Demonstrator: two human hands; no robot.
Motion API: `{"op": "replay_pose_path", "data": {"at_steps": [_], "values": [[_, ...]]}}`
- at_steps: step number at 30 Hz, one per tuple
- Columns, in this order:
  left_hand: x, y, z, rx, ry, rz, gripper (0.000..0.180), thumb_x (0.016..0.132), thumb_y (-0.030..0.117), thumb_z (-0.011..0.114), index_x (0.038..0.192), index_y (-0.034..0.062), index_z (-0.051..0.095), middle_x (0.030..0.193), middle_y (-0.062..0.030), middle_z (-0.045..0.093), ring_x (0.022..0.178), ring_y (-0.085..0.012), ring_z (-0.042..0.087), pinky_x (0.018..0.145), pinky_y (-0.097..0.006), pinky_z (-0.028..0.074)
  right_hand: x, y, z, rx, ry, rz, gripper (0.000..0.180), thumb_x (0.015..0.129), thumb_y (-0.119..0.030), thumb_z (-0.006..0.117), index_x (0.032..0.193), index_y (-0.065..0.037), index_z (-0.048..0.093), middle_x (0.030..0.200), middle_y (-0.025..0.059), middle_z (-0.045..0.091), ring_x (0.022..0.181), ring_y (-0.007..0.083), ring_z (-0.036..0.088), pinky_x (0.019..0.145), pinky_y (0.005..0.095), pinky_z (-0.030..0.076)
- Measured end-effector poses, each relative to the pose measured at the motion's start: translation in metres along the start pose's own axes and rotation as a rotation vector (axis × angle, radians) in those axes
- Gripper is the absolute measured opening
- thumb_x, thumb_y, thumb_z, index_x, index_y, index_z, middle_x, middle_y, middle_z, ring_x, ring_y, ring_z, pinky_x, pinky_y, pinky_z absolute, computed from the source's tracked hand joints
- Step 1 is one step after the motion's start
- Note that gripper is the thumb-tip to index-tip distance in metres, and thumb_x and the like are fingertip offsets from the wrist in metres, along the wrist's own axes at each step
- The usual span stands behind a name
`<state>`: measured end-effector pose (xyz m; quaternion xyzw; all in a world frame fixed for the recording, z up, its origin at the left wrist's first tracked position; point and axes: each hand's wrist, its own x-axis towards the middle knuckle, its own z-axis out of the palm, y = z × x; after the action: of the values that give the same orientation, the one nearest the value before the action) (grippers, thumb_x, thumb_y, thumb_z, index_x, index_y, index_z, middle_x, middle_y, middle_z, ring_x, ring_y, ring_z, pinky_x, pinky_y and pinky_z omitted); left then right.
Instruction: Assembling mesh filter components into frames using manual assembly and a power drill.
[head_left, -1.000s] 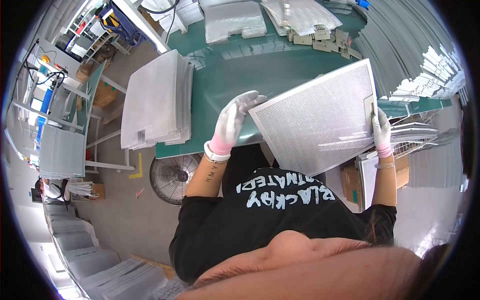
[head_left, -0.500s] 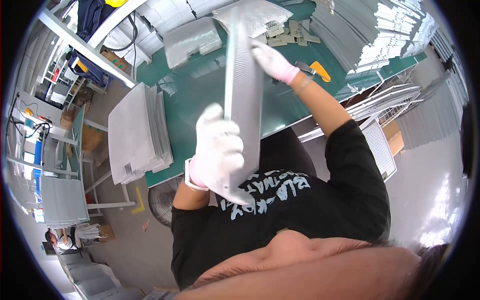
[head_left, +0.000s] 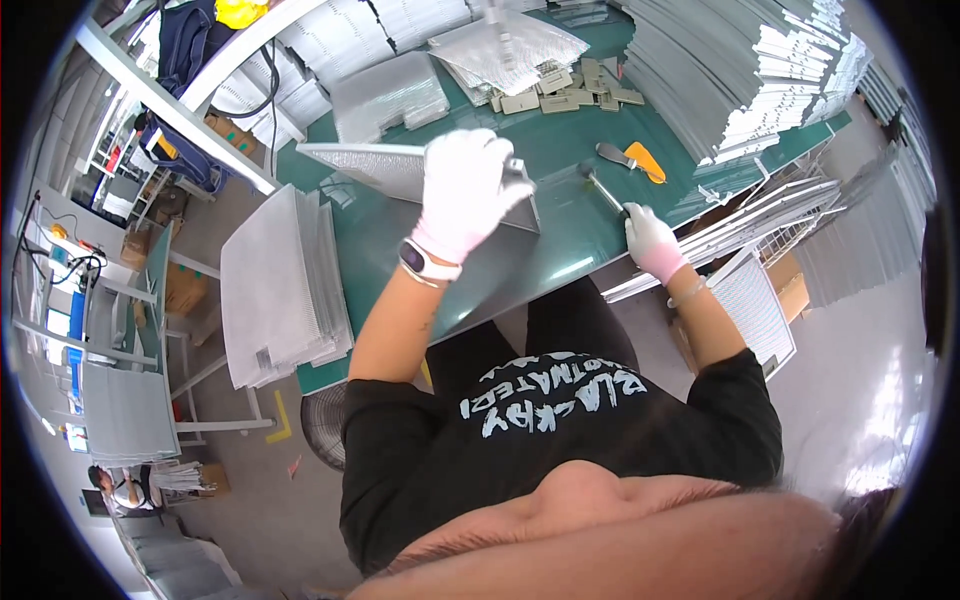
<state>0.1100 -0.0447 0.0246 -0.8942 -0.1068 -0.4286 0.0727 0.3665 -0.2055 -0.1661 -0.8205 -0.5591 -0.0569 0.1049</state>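
My left hand (head_left: pixel 468 190), in a white glove with a pink cuff, grips the edge of a grey metal panel (head_left: pixel 375 165) with a finely textured face. The panel stands tilted on the green tabletop (head_left: pixel 420 265), partly hidden behind the hand. To the right, near the table's front edge, my gloved right hand (head_left: pixel 653 243) is closed round the handle end of what looks like a small hammer (head_left: pixel 606 190). Its dark head lies away from me, and its shaft is shiny metal. Just beyond it rests an orange tool with a dark handle (head_left: pixel 645 163).
A stack of mesh panels (head_left: pixel 275 285) sits at the table's left front. Clear-wrapped sheets (head_left: pixel 390 95) and a pile of small beige plastic parts (head_left: pixel 560 95) lie at the back. Tall stacked grey panels (head_left: pixel 690 85) fill the back right. A white frame post (head_left: pixel 175 95) rises at the left.
The panel, upright before me, has been lowered onto the table and tilted left, my left hand moving away from me with it. My right hand has left the panel and taken the hammer's handle.
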Motion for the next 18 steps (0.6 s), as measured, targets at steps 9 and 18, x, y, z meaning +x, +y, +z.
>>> {"op": "replay_pose_path", "data": {"at_steps": [9, 18], "values": [[0.013, -0.035, 0.021, 0.08, -0.08, 0.021, 0.017, 0.082, 0.019, 0.062, 0.097, 0.0103, 0.064, 0.086, -0.0061, 0.06, 0.085, -0.0258, 0.056, 0.082, -0.041, 0.041, -0.017, -0.144, -0.046, 1.97, 0.753, 0.147, 0.03, 0.103, -0.015, 0.032, 0.129, -0.004, 0.038, 0.08, 0.0036, 0.049, 0.057, 0.0103, 0.045, 0.05, 0.0228, 0.039], [0.006, -0.039, 0.022, 0.025, -0.046, -0.044, 0.02, 0.079, 0.021, 0.065, 0.096, 0.0099, 0.064, 0.084, -0.0068, 0.058, 0.088, -0.027, 0.054, 0.09, -0.043, 0.037, -0.007, -0.144, -0.066, 1.803, 0.373, -0.087, 0.028, 0.103, -0.011, 0.035, 0.129, -0.002, 0.04, 0.074, 0.0024, 0.047, 0.055, 0.0072, 0.041, 0.05, 0.0211, 0.038]]}}
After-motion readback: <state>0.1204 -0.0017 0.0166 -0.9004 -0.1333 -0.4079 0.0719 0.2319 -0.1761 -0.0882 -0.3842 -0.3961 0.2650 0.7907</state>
